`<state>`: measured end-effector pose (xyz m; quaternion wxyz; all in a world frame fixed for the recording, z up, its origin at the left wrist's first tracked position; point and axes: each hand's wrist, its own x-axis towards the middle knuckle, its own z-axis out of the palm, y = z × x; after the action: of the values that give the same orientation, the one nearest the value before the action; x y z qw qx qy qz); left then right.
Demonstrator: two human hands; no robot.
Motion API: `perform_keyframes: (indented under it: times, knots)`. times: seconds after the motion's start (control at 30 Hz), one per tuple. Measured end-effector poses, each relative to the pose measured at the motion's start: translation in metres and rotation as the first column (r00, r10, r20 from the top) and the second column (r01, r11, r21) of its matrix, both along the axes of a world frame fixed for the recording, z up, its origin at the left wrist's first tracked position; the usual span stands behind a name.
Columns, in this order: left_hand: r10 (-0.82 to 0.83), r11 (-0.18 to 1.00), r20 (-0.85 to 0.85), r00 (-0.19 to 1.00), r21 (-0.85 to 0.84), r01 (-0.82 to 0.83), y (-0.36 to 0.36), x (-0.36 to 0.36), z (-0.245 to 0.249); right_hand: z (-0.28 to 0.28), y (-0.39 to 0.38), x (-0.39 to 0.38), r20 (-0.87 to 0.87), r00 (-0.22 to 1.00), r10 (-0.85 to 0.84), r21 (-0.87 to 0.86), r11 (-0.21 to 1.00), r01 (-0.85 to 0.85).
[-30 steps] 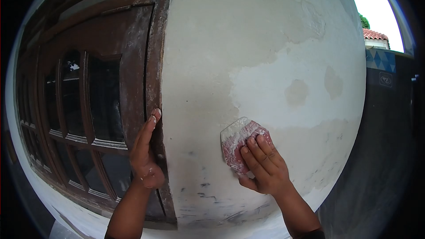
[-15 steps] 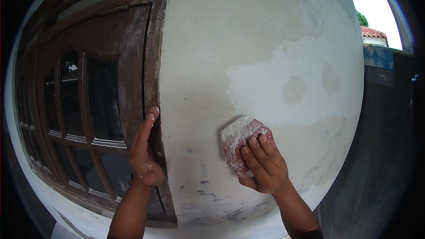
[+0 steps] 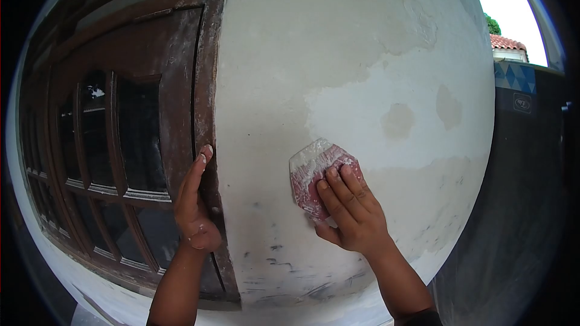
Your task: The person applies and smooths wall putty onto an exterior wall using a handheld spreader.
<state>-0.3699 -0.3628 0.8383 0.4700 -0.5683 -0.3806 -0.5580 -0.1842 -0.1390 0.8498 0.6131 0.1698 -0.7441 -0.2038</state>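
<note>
We hold a hexagonal pad [image 3: 308, 172] to the wall [image 3: 266, 84], mid-stroke by our judgement.
The white-smeared pad lies below the brighter patch [image 3: 350, 108], above the dark scuffs [image 3: 275, 246]; our right hand [image 3: 356, 214] holds it, fingers laid together over its back and thumb by its lower edge; we take the step for rubbing the surface, and a further stroke calls for even pressure with the pad flat; outward to the left, our left hand [image 3: 196, 214] is open and holds nothing, its edge seemingly braced on the wooden door frame [image 3: 208, 66]; firm contact there we cannot tell.
</note>
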Motion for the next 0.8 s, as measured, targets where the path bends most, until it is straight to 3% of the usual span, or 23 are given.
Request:
perform_keyframes:
  times: [0.17, 0.37, 0.6, 0.8]
  knots:
    - [0.009, 1.0, 0.002, 1.0, -0.002, -0.009, 0.0, 0.001, 0.001, -0.023, 0.011, 0.009, 0.031, 0.998, -0.049, -0.018, 0.999, 0.05]
    - [0.006, 1.0, -0.006, 1.0, 0.01, -0.006, 0.0, 0.001, 0.002, 0.006, -0.001, -0.004, -0.006, 1.0, -0.003, -0.024, 1.0, 0.003]
    - [0.028, 1.0, -0.025, 0.999, -0.004, -0.029, 0.0, -0.003, -0.001, -0.027, 0.005, 0.004, 0.016, 1.0, -0.005, -0.003, 1.0, 0.005]
    - [0.032, 0.999, -0.026, 0.999, 0.033, -0.031, 0.0, -0.001, 0.002, 0.003, -0.002, -0.005, -0.003, 1.0, -0.031, -0.01, 0.999, 0.031]
